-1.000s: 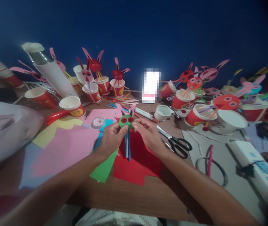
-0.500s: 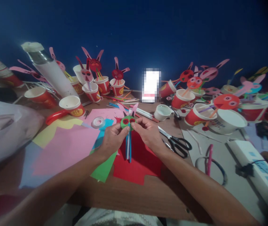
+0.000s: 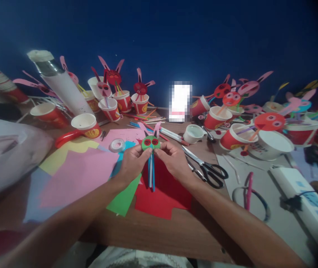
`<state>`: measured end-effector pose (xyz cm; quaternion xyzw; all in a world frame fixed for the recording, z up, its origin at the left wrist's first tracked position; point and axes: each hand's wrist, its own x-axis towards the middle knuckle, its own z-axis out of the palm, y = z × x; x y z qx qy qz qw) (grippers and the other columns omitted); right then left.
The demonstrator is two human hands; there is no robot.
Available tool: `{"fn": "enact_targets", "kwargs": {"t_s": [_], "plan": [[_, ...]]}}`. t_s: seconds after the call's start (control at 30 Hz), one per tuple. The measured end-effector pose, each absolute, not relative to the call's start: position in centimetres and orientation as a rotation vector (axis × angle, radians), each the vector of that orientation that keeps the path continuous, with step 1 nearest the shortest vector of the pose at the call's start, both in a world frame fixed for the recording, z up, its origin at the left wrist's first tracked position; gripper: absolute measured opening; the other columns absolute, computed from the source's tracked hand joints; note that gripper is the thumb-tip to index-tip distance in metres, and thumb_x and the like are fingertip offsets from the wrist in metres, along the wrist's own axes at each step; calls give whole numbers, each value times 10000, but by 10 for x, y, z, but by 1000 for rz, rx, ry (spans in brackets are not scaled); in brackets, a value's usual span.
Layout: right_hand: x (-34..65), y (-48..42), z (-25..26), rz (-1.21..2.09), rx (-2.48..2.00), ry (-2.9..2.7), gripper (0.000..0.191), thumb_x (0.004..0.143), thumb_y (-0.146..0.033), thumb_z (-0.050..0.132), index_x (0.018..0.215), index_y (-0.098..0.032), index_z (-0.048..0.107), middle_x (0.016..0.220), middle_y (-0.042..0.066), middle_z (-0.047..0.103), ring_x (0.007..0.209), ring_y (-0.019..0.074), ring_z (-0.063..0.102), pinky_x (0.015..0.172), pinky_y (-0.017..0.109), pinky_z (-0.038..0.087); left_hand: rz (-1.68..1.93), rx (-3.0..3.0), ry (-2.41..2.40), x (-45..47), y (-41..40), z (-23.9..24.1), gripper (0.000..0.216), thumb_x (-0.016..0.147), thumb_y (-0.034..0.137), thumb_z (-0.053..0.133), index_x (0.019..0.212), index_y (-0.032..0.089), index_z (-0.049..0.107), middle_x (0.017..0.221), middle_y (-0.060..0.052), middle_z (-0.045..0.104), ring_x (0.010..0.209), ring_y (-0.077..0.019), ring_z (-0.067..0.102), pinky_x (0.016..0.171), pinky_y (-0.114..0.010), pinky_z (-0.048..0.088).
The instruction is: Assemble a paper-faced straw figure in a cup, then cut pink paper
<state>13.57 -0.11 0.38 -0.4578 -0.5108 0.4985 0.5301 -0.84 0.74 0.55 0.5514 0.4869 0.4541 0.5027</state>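
Right now, nearest to me, I see the bare front of the desk (image 3: 136,235), then a notched red paper sheet (image 3: 157,206) with a green paper strip (image 3: 123,199) just left of it. Over the red sheet I make out thin blue and white stems (image 3: 151,175) hanging below a green paper head (image 3: 151,143) with red-ringed eyes and pink ears. I have that head held up between both hands: the left hand (image 3: 132,160) pinches its lower left edge with closed fingers, and the right hand (image 3: 173,159) pinches the lower right edge the same way. To the right lie black-handled scissors (image 3: 203,164); to the left, a roll of tape (image 3: 117,145). Farther back I have a white cup (image 3: 193,134), a bright, pixelated upright panel (image 3: 180,101) and, behind everything, a dark blue wall (image 3: 159,41).
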Motion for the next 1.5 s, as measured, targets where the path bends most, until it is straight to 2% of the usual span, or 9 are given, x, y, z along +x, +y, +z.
{"fn": "enact_targets", "kwargs": {"t_s": [0.47,0.83,1.1,1.33,1.5], "plan": [[135,-1,4,1179,-1137,-1254,176,756,-321,603,670,-173,561,622,-35,519,585,113,459,575,238,381,1088,1372,1195,-7,8,8,223,753,359,619,761,140,659,633,14,602,610,-126,544,604,-238,447],[130,-4,2,1305,-1038,-1250,205,731,-352,672,826,-187,595,746,-4,617,647,125,548,612,253,436,1101,1215,1253,-8,11,18,276,683,412,674,670,138,650,559,17,599,539,-115,520,505,-210,412],[129,-5,-1,1307,-1051,-1208,151,765,-318,625,739,-186,558,684,-29,566,616,111,527,606,244,437,1086,1167,1208,-8,13,14,322,661,435,698,763,130,692,654,-17,666,611,-144,584,586,-248,482],[131,-2,-4,1301,-1073,-1208,161,772,-332,622,748,-183,568,690,-24,575,642,120,529,617,242,433,1066,1170,1179,-7,13,10,308,692,435,682,754,133,687,686,-19,664,597,-130,575,570,-241,483],[133,0,-5,1304,-1108,-1209,176,770,-344,618,740,-172,593,674,-19,583,638,121,520,615,238,424,1035,1206,1224,-8,11,10,297,711,435,664,709,138,654,609,4,610,542,-116,537,505,-217,438]]}}
